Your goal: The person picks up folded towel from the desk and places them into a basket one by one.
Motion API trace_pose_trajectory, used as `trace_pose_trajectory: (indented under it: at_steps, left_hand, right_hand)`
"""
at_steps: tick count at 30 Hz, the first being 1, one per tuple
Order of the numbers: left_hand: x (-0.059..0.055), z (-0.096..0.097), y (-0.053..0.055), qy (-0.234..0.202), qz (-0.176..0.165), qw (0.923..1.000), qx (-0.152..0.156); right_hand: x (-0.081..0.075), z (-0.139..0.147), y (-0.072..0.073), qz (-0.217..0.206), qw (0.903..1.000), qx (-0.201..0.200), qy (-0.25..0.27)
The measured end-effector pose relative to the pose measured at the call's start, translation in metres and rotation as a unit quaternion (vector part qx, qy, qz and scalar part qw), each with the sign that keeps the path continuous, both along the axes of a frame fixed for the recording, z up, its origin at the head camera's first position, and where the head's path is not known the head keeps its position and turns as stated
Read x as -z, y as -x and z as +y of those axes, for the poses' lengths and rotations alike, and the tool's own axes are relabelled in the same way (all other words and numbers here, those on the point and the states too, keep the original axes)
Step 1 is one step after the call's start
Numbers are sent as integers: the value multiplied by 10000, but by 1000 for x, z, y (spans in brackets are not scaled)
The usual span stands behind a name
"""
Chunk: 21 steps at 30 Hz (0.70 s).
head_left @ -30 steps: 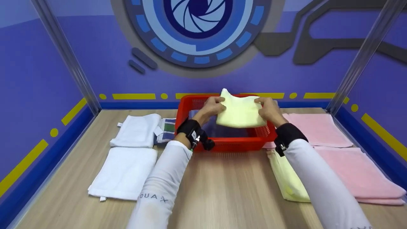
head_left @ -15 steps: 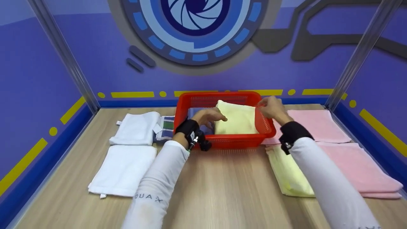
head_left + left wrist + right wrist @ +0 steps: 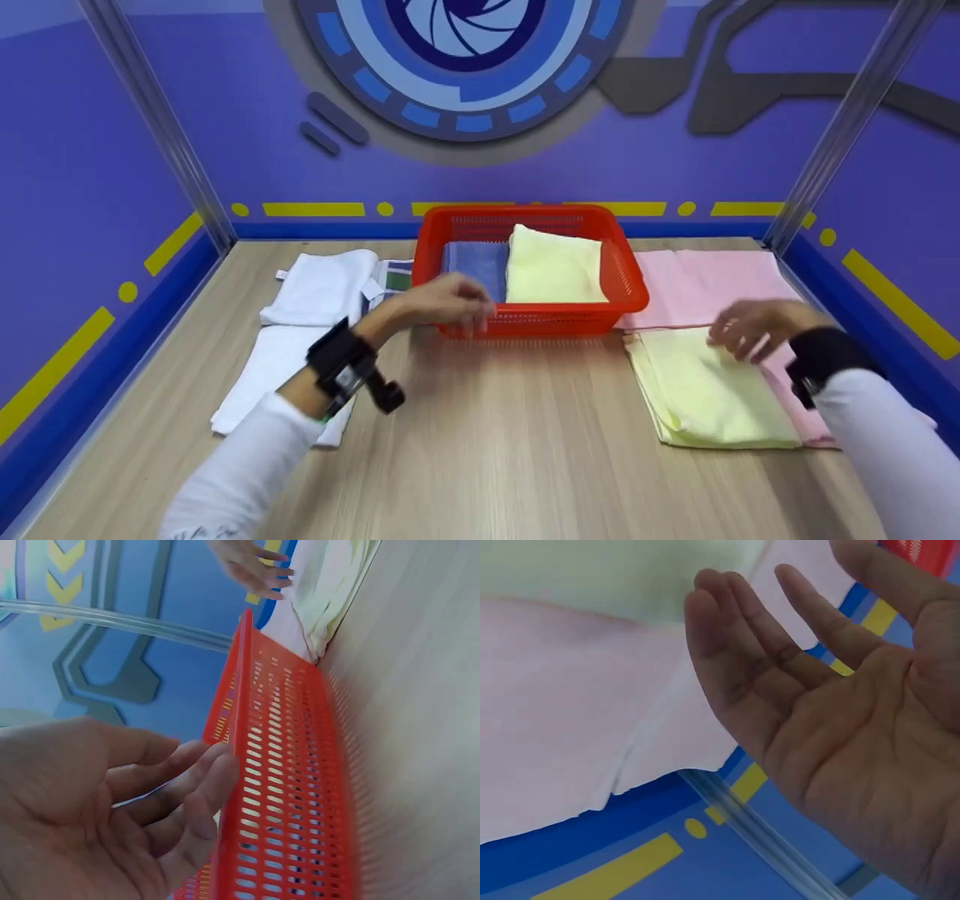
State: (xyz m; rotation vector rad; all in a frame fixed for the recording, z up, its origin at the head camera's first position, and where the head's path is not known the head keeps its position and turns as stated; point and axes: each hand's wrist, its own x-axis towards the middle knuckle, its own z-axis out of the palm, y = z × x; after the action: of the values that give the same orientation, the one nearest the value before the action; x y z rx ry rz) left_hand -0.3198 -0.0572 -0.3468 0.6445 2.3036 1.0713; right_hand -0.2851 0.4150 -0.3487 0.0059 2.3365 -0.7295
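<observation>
A red plastic basket (image 3: 540,321) stands at the back of the table. In it a folded blue towel (image 3: 477,264) lies to the left and a folded yellow towel (image 3: 556,266) beside it. My left hand (image 3: 442,301), blurred, hovers in front of the basket's near left rim, fingers relaxed and holding nothing. My right hand (image 3: 761,328) is over another folded yellow towel (image 3: 720,394) on the table's right side. The right wrist view shows its palm and fingers (image 3: 802,607) loosely bent with nothing in them; whether they touch the cloth I cannot tell.
Folded pink towels (image 3: 712,281) lie right of the basket, partly under the yellow one. On the left are two white towels (image 3: 319,289) and a striped towel (image 3: 397,276) partly behind the basket. Blue-purple panels (image 3: 375,172) enclose the table's back and sides.
Both hands held a yellow towel over the basket; they let go and it now lies inside. The left hand moved left and nearer, the right hand moved right to the other yellow towel.
</observation>
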Motion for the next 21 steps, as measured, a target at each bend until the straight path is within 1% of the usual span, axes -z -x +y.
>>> trace_pose_trajectory:
  at_steps: [1, 3, 5, 7, 10, 15, 16, 19, 21]
  left_hand:
    - [5, -3, -5, 85, -133, 9997, 178]
    - [16, -7, -14, 334, -332, 9975, 529]
    - [27, -6, -20, 544, -483, 9940, 822]
    - [37, -3, -23, 701, -538, 9910, 1002]
    - [48, 4, -26, 783, -542, 9903, 1013]
    - [59, 15, -33, 685, -530, 9909, 1028]
    - [61, 17, -34, 662, -534, 9911, 1026]
    - [67, 27, -39, 737, -399, 9918, 963]
    - [71, 35, -43, 808, -210, 9928, 861]
  right_hand:
    - [7, 4, -5, -53, 10000, -9, 30]
    - [21, 10, -11, 55, 10000, -70, 24]
    - [32, 11, -15, 369, 9993, -109, -8]
    - [39, 9, -17, 783, 9967, -208, -108]
    - [43, 1, -17, 1251, 9912, -416, -113]
    - [52, -24, -16, 1690, 9819, -847, -58]
    - [54, -31, -16, 1739, 9806, -903, -90]
    - [63, -53, -17, 1733, 9801, -967, -97]
    - [69, -69, -17, 1625, 9823, -935, 52]
